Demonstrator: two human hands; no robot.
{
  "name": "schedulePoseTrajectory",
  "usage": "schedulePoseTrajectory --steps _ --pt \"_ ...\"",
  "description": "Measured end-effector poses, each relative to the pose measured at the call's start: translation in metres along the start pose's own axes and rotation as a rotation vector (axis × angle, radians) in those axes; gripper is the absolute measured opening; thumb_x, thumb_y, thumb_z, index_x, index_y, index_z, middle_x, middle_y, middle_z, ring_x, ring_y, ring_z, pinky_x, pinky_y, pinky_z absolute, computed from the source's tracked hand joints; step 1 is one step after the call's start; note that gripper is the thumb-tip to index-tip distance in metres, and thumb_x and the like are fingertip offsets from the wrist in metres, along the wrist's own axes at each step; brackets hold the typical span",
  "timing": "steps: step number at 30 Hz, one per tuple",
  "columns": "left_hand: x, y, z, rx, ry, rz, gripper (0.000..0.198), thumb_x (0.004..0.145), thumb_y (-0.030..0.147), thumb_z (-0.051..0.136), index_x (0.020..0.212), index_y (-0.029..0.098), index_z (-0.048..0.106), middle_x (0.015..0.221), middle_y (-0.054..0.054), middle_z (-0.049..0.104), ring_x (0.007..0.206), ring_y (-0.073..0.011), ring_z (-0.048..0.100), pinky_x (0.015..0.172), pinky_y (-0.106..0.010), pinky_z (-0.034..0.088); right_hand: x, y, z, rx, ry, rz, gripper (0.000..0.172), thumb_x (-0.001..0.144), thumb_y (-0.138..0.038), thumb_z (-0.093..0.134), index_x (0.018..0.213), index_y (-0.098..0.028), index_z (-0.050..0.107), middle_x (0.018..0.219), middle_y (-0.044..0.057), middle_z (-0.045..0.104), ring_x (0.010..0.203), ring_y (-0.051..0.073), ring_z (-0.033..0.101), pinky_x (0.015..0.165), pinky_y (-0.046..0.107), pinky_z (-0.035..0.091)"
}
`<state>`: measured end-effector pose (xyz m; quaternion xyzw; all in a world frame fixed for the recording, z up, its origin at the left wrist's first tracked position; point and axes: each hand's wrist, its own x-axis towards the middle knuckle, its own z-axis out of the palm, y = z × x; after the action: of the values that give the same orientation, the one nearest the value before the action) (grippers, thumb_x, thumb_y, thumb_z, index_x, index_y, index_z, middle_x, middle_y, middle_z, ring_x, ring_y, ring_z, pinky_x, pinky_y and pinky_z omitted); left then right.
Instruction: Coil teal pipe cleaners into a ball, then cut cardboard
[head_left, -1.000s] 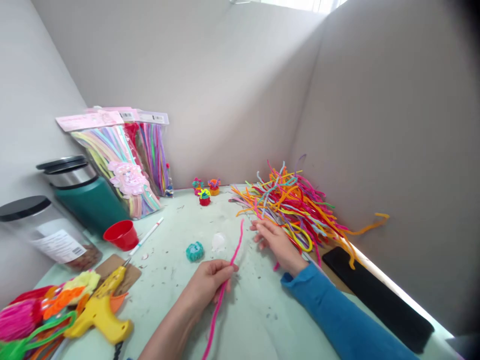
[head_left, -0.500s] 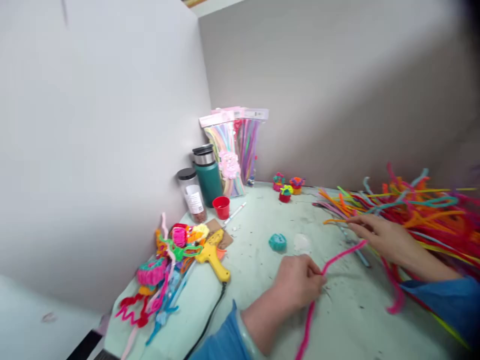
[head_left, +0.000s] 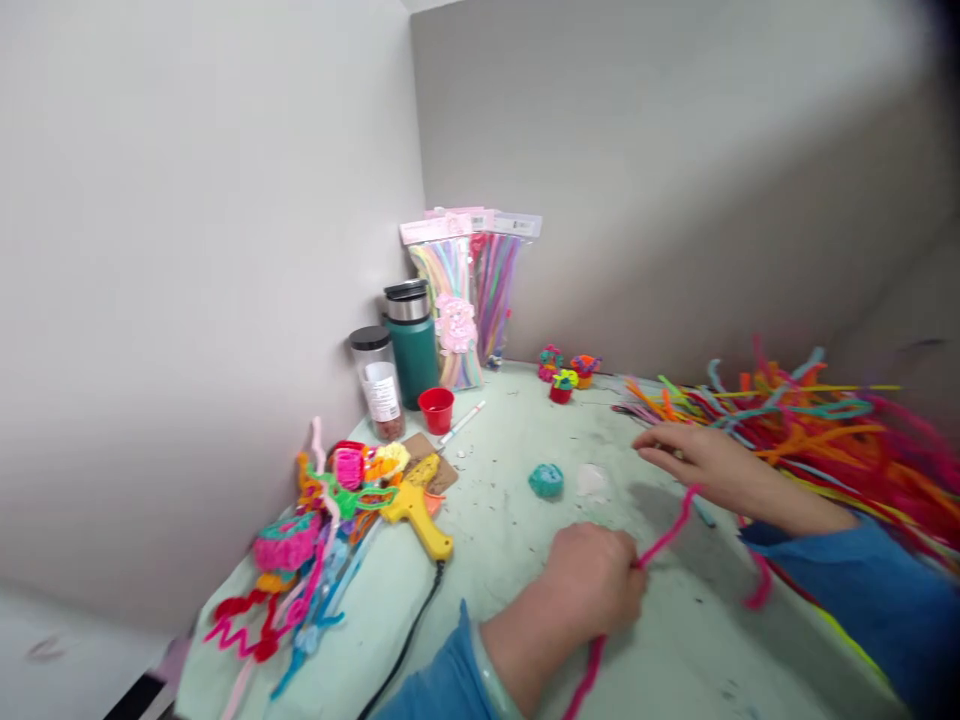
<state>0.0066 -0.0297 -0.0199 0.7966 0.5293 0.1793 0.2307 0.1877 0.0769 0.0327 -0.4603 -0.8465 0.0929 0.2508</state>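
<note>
My left hand [head_left: 592,578] is closed around a magenta pipe cleaner [head_left: 671,535]. One end trails below the hand toward the front of the table, and the other rises to the right. My right hand [head_left: 694,462] hovers over the table with fingers stretched out and slightly apart, just above that upper end. Whether it touches the strand I cannot tell. Behind it spreads a big pile of colourful pipe cleaners [head_left: 817,430]. A teal fuzzy ball [head_left: 546,481] and a whitish round patch [head_left: 592,481] lie in front of my hands.
A yellow hot glue gun [head_left: 420,510] with a black cord lies left, beside finished fuzzy pieces [head_left: 289,540]. Behind stand a red cup [head_left: 436,410], clear jar [head_left: 379,385], green bottle [head_left: 412,350] and packaged pipe cleaners [head_left: 450,300]. Little potted decorations [head_left: 561,385] stand near the back wall.
My right hand has moved left, away from the pile and the orange strand at its fingertips. My left hand has turned and lowered slightly, still gripping the magenta pipe cleaner. The view has shifted slightly.
</note>
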Motion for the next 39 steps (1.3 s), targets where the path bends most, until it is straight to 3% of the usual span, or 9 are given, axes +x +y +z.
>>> schedulePoseTrajectory --steps 2,7,12,15,19,27,30,33,39 --pt "0.001 -0.001 0.001 -0.026 0.024 -0.002 0.019 0.074 0.025 0.051 0.077 0.017 0.068 0.073 -0.013 0.068 0.067 -0.0220 0.058 0.056 -0.030 0.033 -0.006 -0.005 -0.012 -0.070 -0.117 0.008 0.023 0.080 -0.033 0.049 0.088 -0.022 0.067 0.085 0.007 0.068 0.075 0.021 0.061 0.066 0.031 0.043" --pt "0.004 -0.002 0.000 -0.096 0.039 0.016 0.021 0.079 0.027 0.046 0.074 0.016 0.062 0.068 -0.010 0.064 0.065 -0.0200 0.056 0.056 -0.028 0.030 -0.061 -0.008 -0.026 -0.228 -0.030 0.176 0.021 0.083 -0.025 0.045 0.087 -0.019 0.065 0.082 0.006 0.065 0.075 0.019 0.058 0.068 0.029 0.041" --pt "0.008 -0.002 -0.002 -0.013 0.071 -0.029 0.029 0.084 0.035 0.040 0.066 0.018 0.055 0.058 -0.005 0.057 0.057 -0.0174 0.051 0.054 -0.026 0.024 -0.140 -0.030 0.015 -0.306 0.124 0.326 0.015 0.084 -0.021 0.047 0.091 -0.019 0.061 0.092 0.009 0.060 0.084 0.022 0.054 0.072 0.033 0.040" --pt "0.008 0.000 -0.001 0.044 0.032 -0.017 0.031 0.084 0.038 0.038 0.063 0.019 0.051 0.057 -0.004 0.056 0.055 -0.0171 0.050 0.053 -0.025 0.024 -0.164 -0.046 0.039 -0.368 0.222 0.353 0.014 0.084 -0.018 0.047 0.092 -0.019 0.059 0.094 0.010 0.058 0.087 0.024 0.050 0.076 0.038 0.038" --pt "0.008 0.003 0.000 0.136 -0.040 -0.008 0.030 0.084 0.039 0.036 0.063 0.021 0.048 0.061 -0.004 0.058 0.059 -0.0190 0.053 0.053 -0.025 0.024 -0.168 -0.052 0.045 -0.359 0.193 0.362 0.012 0.085 -0.018 0.047 0.091 -0.019 0.057 0.093 0.008 0.057 0.085 0.022 0.047 0.075 0.036 0.036" --pt "0.011 0.004 -0.001 0.208 -0.087 -0.039 0.032 0.084 0.041 0.035 0.062 0.022 0.046 0.060 -0.003 0.059 0.059 -0.0186 0.055 0.053 -0.025 0.027 -0.167 -0.049 0.029 -0.321 0.134 0.363 0.013 0.087 -0.023 0.047 0.093 -0.019 0.057 0.095 0.006 0.056 0.089 0.019 0.048 0.080 0.033 0.036" --pt "0.011 0.004 -0.001 0.201 -0.090 -0.035 0.031 0.084 0.041 0.035 0.063 0.022 0.047 0.062 -0.003 0.060 0.060 -0.0185 0.055 0.054 -0.025 0.027 -0.157 -0.032 0.011 -0.375 0.100 0.429 0.017 0.089 -0.025 0.044 0.096 -0.019 0.058 0.098 0.006 0.056 0.093 0.019 0.049 0.082 0.030 0.037" --pt "0.011 0.004 -0.001 0.193 -0.085 -0.027 0.031 0.085 0.040 0.035 0.064 0.022 0.047 0.063 -0.003 0.061 0.061 -0.0181 0.055 0.053 -0.025 0.027 -0.143 -0.005 -0.006 -0.515 0.086 0.630 0.020 0.089 -0.025 0.041 0.096 -0.017 0.058 0.101 0.010 0.058 0.097 0.023 0.050 0.084 0.033 0.037" --pt "0.009 0.002 0.000 0.181 -0.063 -0.017 0.030 0.085 0.038 0.035 0.065 0.021 0.049 0.064 -0.003 0.062 0.061 -0.0174 0.055 0.054 -0.025 0.027 -0.132 0.031 -0.006 -0.527 0.051 0.740 0.022 0.082 -0.014 0.044 0.100 -0.012 0.056 0.098 0.016 0.060 0.094 0.029 0.054 0.078 0.038 0.038"
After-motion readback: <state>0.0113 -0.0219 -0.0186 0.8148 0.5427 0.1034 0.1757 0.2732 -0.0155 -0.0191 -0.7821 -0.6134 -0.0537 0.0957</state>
